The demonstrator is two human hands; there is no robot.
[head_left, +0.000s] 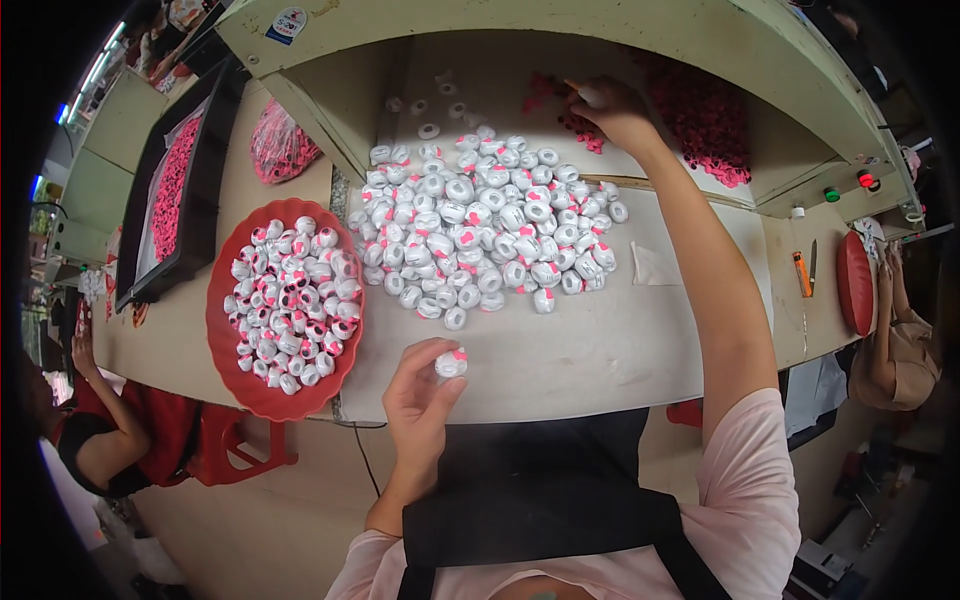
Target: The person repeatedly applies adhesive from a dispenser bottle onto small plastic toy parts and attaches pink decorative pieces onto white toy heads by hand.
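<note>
Between the thumb and fingers of my left hand (420, 398) is a small white rounded piece with a pink bow (451, 364), held above the near side of the worktop. My right arm stretches far forward under the hood. There my right hand (612, 108) is closed above small pink pieces (586, 134). Something whitish shows at its fingers, too small to name. A wide heap of white rounded pieces (470, 225), many with pink bows, lies ahead of my left hand. To its left, a red scalloped tray (225, 345) holds more such pieces, some with dark marks.
Another pink pile (705, 125) lies at the hood's right. A black tray (205, 190) of pink pieces and a filled plastic bag (283, 143) stand left. An orange-handled tool (802, 274) lies right. Overhead is the hood's edge (560, 18). Other people sit at both sides.
</note>
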